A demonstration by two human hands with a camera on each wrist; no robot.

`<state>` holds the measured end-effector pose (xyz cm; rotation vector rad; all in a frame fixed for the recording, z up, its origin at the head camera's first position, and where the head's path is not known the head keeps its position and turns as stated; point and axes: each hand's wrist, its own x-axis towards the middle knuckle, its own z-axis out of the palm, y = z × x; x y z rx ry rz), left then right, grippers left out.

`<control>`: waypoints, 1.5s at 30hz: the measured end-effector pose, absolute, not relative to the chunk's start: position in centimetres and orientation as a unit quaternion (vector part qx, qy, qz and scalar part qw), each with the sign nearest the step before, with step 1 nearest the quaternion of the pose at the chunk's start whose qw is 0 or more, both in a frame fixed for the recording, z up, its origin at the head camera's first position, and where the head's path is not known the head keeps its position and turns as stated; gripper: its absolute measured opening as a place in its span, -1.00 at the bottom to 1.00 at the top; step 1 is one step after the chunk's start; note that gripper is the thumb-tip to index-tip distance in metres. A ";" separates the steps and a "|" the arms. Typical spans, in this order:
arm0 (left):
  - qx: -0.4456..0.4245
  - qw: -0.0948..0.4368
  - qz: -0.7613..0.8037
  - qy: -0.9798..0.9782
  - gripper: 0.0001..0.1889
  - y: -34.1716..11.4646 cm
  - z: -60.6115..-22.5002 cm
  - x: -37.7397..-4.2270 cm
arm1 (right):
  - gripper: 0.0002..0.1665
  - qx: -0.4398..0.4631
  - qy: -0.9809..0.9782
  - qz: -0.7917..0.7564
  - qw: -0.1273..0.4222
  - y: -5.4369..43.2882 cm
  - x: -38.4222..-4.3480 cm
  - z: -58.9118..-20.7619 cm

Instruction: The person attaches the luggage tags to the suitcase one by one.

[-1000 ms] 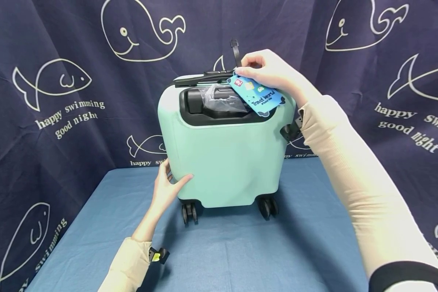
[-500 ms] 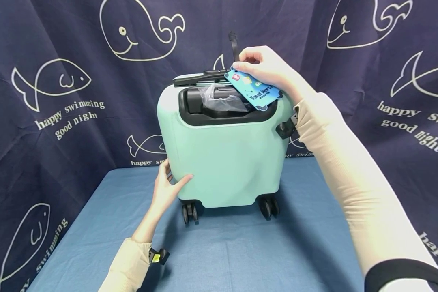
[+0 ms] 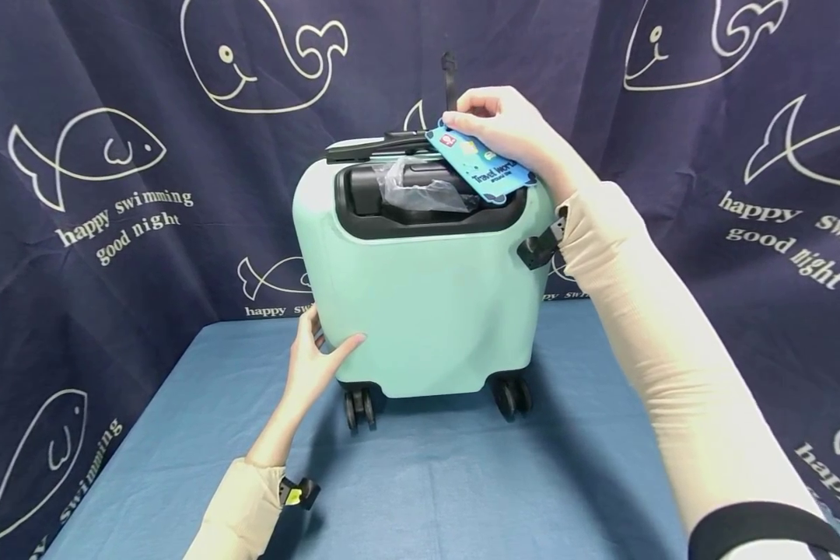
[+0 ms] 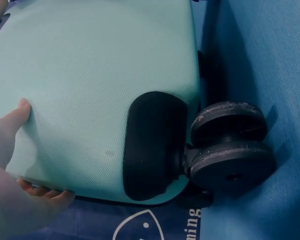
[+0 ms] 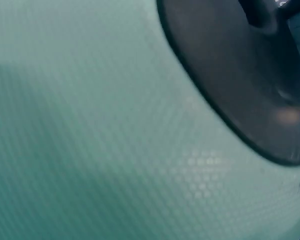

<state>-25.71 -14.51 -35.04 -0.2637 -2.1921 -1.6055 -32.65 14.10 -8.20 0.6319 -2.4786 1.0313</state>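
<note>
A mint-green suitcase (image 3: 420,311) stands upright on its black wheels (image 3: 511,395) in the head view. My left hand (image 3: 311,362) holds its lower left corner, thumb on the front face and fingers round the side; the left wrist view shows the same thumb (image 4: 21,112) on the shell. At the top right, my right hand (image 3: 507,128) pinches the upper end of a blue luggage tag (image 3: 486,169) reading "Travel World". The tag's black strap (image 3: 449,82) sticks up above the fingertips. Only the suitcase's shell (image 5: 90,125) and black recess (image 5: 230,70) fill the right wrist view.
A black carry handle (image 3: 364,150) runs across the suitcase top. Clear plastic wrap (image 3: 423,190) covers part of the recessed pull handle. Blue cloth (image 3: 420,482) lies under the wheels, and a navy curtain (image 3: 378,62) with fish and whale drawings hangs close behind.
My right hand has shifted slightly up and left with the luggage tag, which lies flatter across the top recess. The left hand keeps its place on the suitcase corner. The view has drifted a little.
</note>
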 end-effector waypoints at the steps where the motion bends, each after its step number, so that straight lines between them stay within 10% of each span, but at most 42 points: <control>1: -0.094 0.204 -0.577 -0.785 -0.13 -14.6 -35.0 -25.7 | -0.76 0.223 -0.882 0.370 0.190 14.0 -32.6 -8.2; 45: -0.097 0.238 -0.597 -0.759 -0.33 -16.0 -32.2 -24.7 | -0.80 0.246 -0.879 0.357 0.200 14.3 -31.9 -8.2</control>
